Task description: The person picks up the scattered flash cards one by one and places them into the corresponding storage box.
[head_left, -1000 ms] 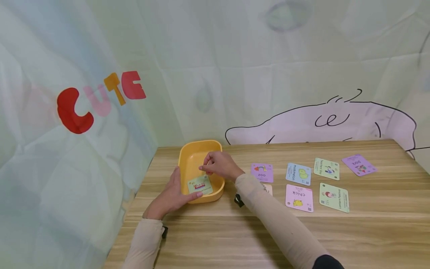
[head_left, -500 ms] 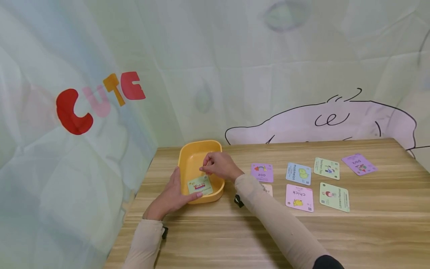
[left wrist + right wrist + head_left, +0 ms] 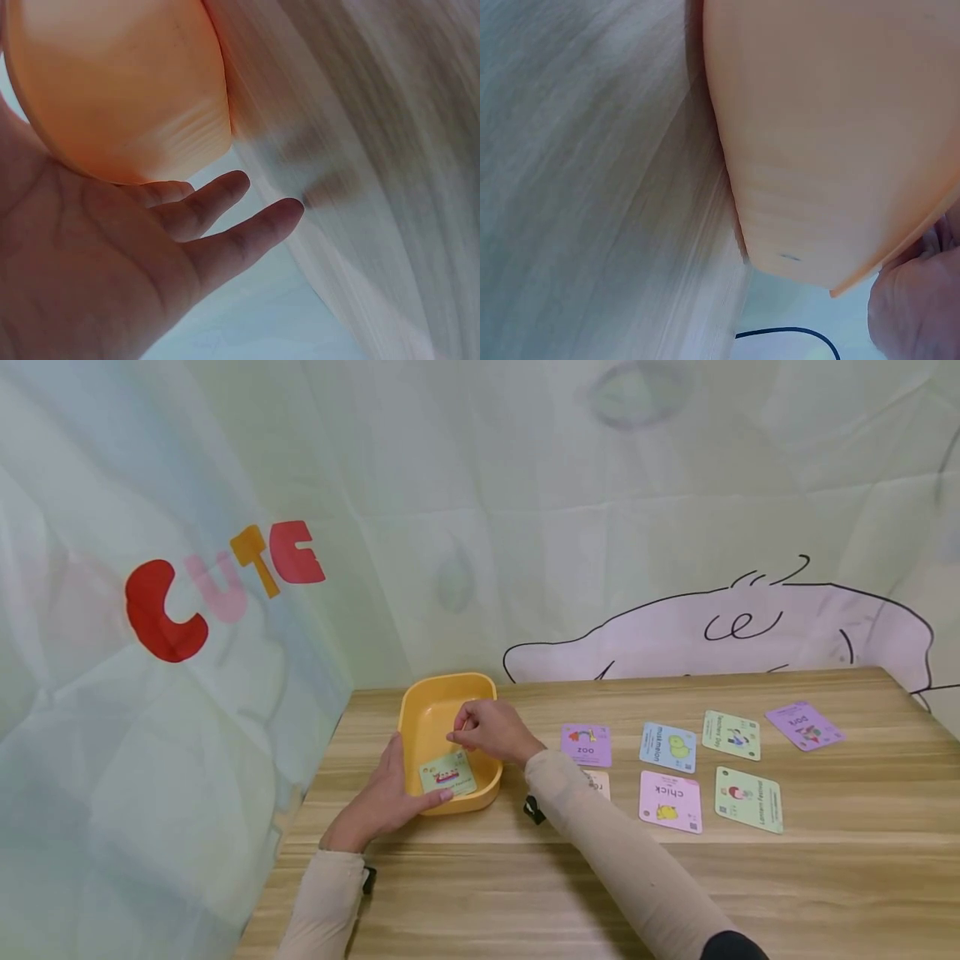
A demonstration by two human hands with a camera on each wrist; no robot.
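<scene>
The yellow plastic tray (image 3: 486,802) sits at the left of the table. A green picture card (image 3: 444,768) with a boat drawing lies in its near end. My left hand (image 3: 386,797) holds the tray at its near left side, thumb over the rim by the card's lower edge. In the left wrist view, the left fingers (image 3: 247,247) reach along the outside of the orange-looking tray wall (image 3: 135,82). My right hand (image 3: 491,728) is over the tray's right rim, fingers curled above the inside. No card shows in it. The right wrist view catches part of that hand (image 3: 919,304) beyond the rim.
Cards lie to the right: purple zoo (image 3: 587,745), blue muskmelon (image 3: 667,747), pink chick (image 3: 670,801), green Teachers' Day (image 3: 731,735), green Lantern Festival (image 3: 747,799) and purple park (image 3: 805,726). My right forearm partly covers another card (image 3: 600,782). Printed cloth (image 3: 450,527) hangs behind the wooden table (image 3: 450,893).
</scene>
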